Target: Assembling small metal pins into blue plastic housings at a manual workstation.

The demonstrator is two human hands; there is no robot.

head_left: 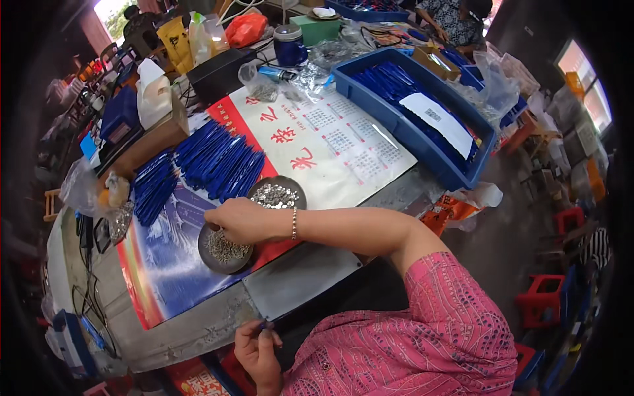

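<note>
My right hand reaches over a round dark dish of small metal parts. Its fingers are bent together at the dish's far side, and anything between the tips is hidden. Just behind it stands a second dark dish with shiny, flat silver pieces. Close to my body, below the table's near edge, my left hand has its fingers curled around a small dark-blue piece, mostly covered. Beyond the dishes lie piles of slender, glossy blue pieces, with another bunch to their left.
A printed calendar sheet covers much of the table. At the back right, a blue bin holds more blue pieces and a white label sheet. A dark mug and plastic bags stand farther back. Cables hang at the left.
</note>
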